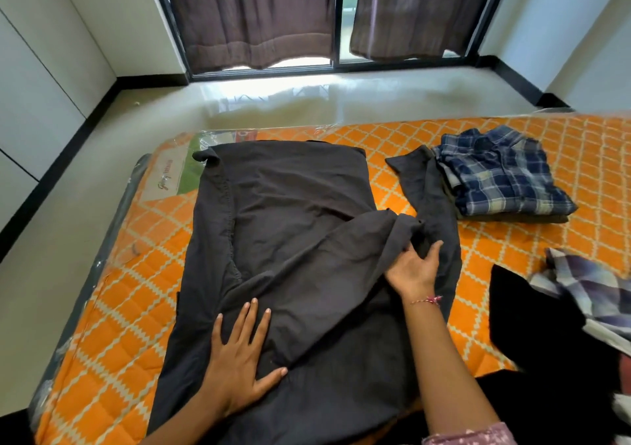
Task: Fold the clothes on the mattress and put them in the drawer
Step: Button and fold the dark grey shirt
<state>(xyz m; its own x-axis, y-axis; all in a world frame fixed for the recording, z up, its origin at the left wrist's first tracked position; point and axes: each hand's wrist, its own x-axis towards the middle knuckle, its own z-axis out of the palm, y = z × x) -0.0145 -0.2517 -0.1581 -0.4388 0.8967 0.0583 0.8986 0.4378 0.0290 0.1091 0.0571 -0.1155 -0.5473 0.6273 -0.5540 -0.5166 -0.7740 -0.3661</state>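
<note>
A dark grey shirt point(290, 226) of soft, creased cloth lies spread on the orange lattice-quilted mattress point(512, 239), which is wrapped in clear plastic. The left hand point(239, 362) presses flat on its near part, fingers straight. The right hand point(415, 267) pinches a sleeve fold. A folded blue plaid shirt point(502, 174) lies far right. The mattress label point(170, 174) is unreadable.
</note>
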